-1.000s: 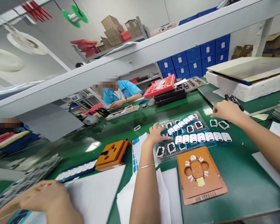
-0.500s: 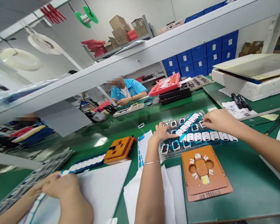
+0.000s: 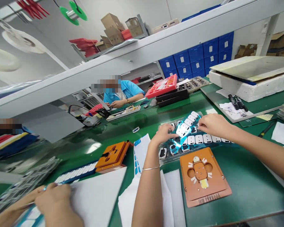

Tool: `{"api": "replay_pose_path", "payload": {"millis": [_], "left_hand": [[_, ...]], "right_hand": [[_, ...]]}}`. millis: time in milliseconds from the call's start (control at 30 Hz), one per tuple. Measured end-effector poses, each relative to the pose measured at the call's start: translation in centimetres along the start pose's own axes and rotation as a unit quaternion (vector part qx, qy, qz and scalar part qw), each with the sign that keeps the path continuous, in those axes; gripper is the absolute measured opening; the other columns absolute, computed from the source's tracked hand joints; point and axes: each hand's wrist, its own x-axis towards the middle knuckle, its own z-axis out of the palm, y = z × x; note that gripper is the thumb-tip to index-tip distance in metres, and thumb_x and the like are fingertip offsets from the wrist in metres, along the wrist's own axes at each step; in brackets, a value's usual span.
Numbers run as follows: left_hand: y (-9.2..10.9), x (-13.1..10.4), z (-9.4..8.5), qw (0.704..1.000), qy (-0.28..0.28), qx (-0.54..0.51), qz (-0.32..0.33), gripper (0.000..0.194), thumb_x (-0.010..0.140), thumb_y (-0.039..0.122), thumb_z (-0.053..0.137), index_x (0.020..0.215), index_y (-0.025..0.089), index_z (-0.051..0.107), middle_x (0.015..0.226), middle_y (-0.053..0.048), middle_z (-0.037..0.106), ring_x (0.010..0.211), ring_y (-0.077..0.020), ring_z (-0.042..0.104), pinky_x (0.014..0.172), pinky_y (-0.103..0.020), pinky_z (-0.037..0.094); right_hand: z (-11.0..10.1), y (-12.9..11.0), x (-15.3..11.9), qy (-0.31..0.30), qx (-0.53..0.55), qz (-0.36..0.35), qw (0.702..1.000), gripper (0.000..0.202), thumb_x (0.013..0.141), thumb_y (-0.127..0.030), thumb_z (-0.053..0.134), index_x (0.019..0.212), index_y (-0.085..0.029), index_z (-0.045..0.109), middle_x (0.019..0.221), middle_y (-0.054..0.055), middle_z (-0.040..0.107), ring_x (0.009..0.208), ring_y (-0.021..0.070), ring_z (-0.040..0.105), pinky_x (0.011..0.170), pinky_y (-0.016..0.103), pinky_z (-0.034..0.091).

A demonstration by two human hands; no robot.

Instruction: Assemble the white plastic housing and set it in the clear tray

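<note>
A strip of white panels on blue film [image 3: 183, 130] slants above a clear plastic tray [image 3: 166, 161]. My left hand [image 3: 164, 135] closes on its near end, thumb toward the panels. With fingers pinched, my right hand [image 3: 211, 123] is at the strip's far end; its fingertips partly hide the film there. White frames with dark openings, such as the white frame [image 3: 163, 153], sit in the tray. Across the tray's near side lies a second strip of white panels [image 3: 199, 139]. Closer to me rests an orange fixture [image 3: 217, 186] with a shaped recess.
At lower left, another person's hands [image 3: 53, 201] work over a white sheet [image 3: 99, 189]. A second orange fixture [image 3: 113, 154] stands left of the tray. White cloths [image 3: 174, 189] lie beneath my left forearm. Black markers [image 3: 236, 102] and a foam box [image 3: 251, 88] are at right.
The near end of the slanting strip has come up and tilted, and its blue film shows more. My hands stay close to its ends. The whole view has shifted slightly.
</note>
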Motion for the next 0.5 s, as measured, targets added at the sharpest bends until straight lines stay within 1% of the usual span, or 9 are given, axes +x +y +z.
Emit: {"api": "replay_pose_path", "payload": {"millis": [33, 67, 100, 133, 233, 300, 367, 433, 500], "left_hand": [[0.3, -0.1, -0.2, 1.000, -0.002, -0.024, 0.018, 0.028, 0.071, 0.040, 0.074, 0.077, 0.020, 0.054, 0.101, -0.006, 0.063, 0.106, -0.0267, 0.056, 0.089, -0.036, 0.047], [0.6, -0.2, -0.4, 0.998, -0.005, -0.049, 0.033, 0.027, 0.073, 0.041, 0.071, 0.076, 0.020, 0.053, 0.089, -0.003, 0.062, 0.093, -0.0225, 0.057, 0.082, -0.032, 0.047], [0.8, -0.3, -0.6, 0.996, -0.006, -0.071, 0.045, 0.027, 0.073, 0.042, 0.069, 0.076, 0.020, 0.052, 0.081, -0.001, 0.060, 0.083, -0.0194, 0.057, 0.076, -0.030, 0.046], [1.0, -0.4, -0.8, 0.994, -0.002, -0.091, 0.054, 0.028, 0.072, 0.043, 0.068, 0.077, 0.020, 0.053, 0.078, 0.000, 0.059, 0.078, -0.0178, 0.056, 0.072, -0.028, 0.044], [1.2, -0.7, -1.2, 0.988, 0.031, -0.137, 0.061, 0.034, 0.069, 0.050, 0.067, 0.079, 0.019, 0.056, 0.080, -0.001, 0.061, 0.076, -0.0180, 0.057, 0.069, -0.028, 0.043], [1.0, -0.7, -1.4, 0.984, 0.065, -0.159, 0.053, 0.041, 0.067, 0.056, 0.066, 0.082, 0.019, 0.057, 0.081, -0.003, 0.063, 0.078, -0.0201, 0.060, 0.070, -0.030, 0.045], [0.8, -0.7, -1.5, 0.978, 0.100, -0.178, 0.042, 0.046, 0.065, 0.059, 0.066, 0.086, 0.019, 0.058, 0.083, -0.005, 0.065, 0.080, -0.0219, 0.062, 0.072, -0.032, 0.047], [0.5, -0.6, -1.7, 0.974, 0.122, -0.189, 0.032, 0.051, 0.063, 0.062, 0.065, 0.090, 0.019, 0.058, 0.088, -0.006, 0.068, 0.082, -0.0231, 0.065, 0.074, -0.033, 0.049], [0.2, -0.5, -1.8, 0.974, 0.124, -0.190, 0.014, 0.055, 0.062, 0.062, 0.065, 0.095, 0.019, 0.059, 0.092, -0.008, 0.070, 0.084, -0.0244, 0.067, 0.075, -0.033, 0.051]], "right_hand": [[0.0, 0.0, 0.0, 0.000, 0.002, -0.002, 1.000, 0.020, 0.100, -0.033, 0.060, 0.099, -0.014, 0.067, 0.100, 0.005, 0.068, 0.091, 0.0177, 0.066, 0.082, 0.037, 0.057], [0.0, 0.0, 0.0, -0.003, 0.004, -0.004, 1.000, 0.020, 0.100, -0.033, 0.060, 0.099, -0.014, 0.067, 0.101, 0.005, 0.068, 0.092, 0.0180, 0.066, 0.083, 0.037, 0.057], [0.0, 0.0, 0.0, -0.007, 0.007, -0.007, 1.000, 0.019, 0.099, -0.032, 0.061, 0.099, -0.014, 0.067, 0.101, 0.005, 0.068, 0.093, 0.0181, 0.066, 0.083, 0.037, 0.057], [-0.2, 0.1, 0.0, -0.013, 0.010, -0.009, 1.000, 0.018, 0.099, -0.031, 0.062, 0.098, -0.014, 0.068, 0.100, 0.005, 0.069, 0.093, 0.0181, 0.066, 0.084, 0.038, 0.057], [-1.3, 1.4, 0.0, -0.022, 0.020, 0.001, 1.000, 0.017, 0.099, -0.030, 0.063, 0.098, -0.015, 0.068, 0.099, 0.004, 0.069, 0.092, 0.0175, 0.067, 0.085, 0.037, 0.057], [-2.3, 3.0, 0.0, -0.012, 0.017, 0.032, 0.999, 0.018, 0.100, -0.032, 0.059, 0.103, -0.016, 0.068, 0.102, 0.005, 0.069, 0.095, 0.0181, 0.066, 0.087, 0.038, 0.056], [-3.1, 4.8, 0.1, 0.002, 0.001, 0.079, 0.997, 0.022, 0.102, -0.034, 0.057, 0.109, -0.016, 0.067, 0.109, 0.007, 0.068, 0.100, 0.0200, 0.065, 0.090, 0.040, 0.055], [-3.3, 6.4, 0.3, -0.002, -0.016, 0.115, 0.993, 0.024, 0.101, -0.036, 0.058, 0.112, -0.016, 0.066, 0.114, 0.008, 0.066, 0.104, 0.0216, 0.064, 0.092, 0.043, 0.055], [-2.8, 7.5, 0.8, -0.038, -0.019, 0.114, 0.993, 0.026, 0.100, -0.037, 0.060, 0.114, -0.016, 0.065, 0.115, 0.009, 0.065, 0.102, 0.0210, 0.064, 0.091, 0.042, 0.055]]}}
